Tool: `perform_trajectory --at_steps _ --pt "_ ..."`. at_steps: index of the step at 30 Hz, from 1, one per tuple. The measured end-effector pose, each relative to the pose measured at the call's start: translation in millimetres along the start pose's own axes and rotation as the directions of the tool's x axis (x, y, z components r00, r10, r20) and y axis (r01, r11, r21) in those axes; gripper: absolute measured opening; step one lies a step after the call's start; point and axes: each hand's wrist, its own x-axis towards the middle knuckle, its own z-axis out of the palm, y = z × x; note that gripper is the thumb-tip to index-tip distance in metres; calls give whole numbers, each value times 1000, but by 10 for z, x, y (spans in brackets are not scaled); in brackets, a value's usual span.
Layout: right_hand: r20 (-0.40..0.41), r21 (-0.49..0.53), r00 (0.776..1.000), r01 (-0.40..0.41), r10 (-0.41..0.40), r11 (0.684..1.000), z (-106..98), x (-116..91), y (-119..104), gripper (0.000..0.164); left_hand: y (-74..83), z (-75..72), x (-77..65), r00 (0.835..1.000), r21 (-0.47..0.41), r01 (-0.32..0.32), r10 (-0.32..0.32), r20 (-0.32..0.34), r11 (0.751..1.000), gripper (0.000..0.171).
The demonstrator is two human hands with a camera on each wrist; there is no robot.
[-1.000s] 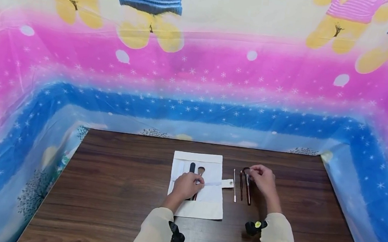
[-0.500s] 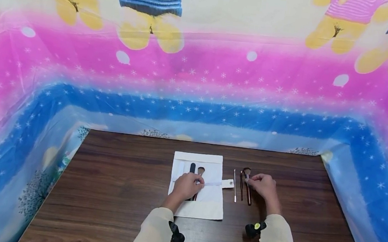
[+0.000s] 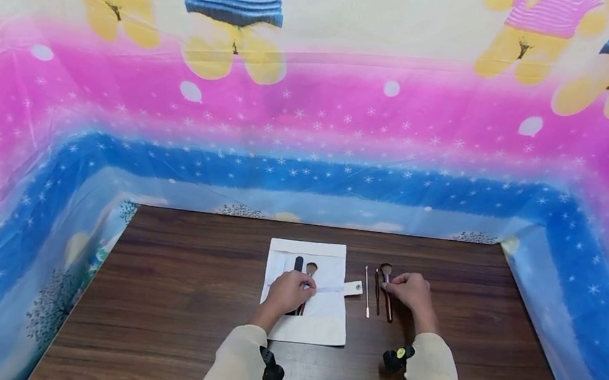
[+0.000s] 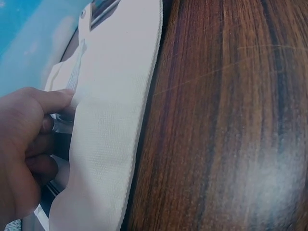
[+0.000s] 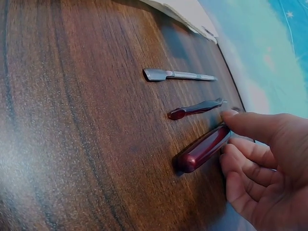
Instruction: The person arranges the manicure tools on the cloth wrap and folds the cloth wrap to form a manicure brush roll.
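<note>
A white fabric roll pouch (image 3: 317, 334) lies unfolded mid-table. My left hand (image 3: 285, 293) is over it, thumb and forefinger pinching the pale band (image 4: 74, 74) that crosses its inside. Under that hand a black file-like strip (image 3: 298, 265) and a makeup brush (image 3: 311, 269) lie in the pouch, their middles hidden. To the right of the pouch, my right hand (image 3: 411, 291) grips another makeup brush (image 5: 204, 149) near its ferrule; its dark red handle end points toward me. Beside it are a slim dark red tool (image 5: 197, 109) and a silver cuticle pusher (image 5: 180, 75).
A snap tab (image 3: 353, 288) sticks out from the pouch's right side toward the silver cuticle pusher. The brown wooden table (image 3: 170, 300) ends at a patterned cloth backdrop (image 3: 306, 178) behind and at both sides.
My right hand has slid down from the brush's bristle end to near its ferrule, uncovering the bristles. The left hand stays at the pouch band.
</note>
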Motion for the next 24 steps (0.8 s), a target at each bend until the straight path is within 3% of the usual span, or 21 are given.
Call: perform_trajectory --at_steps 16,24 --pt "5 -32 1000 -20 20 999 -20 48 27 25 7 6 -1 1000 -21 18 -18 -1 1000 10" --pt "-5 50 1000 -30 30 998 -32 57 67 26 2 11 2 1000 -17 20 -20 -1 1000 10"
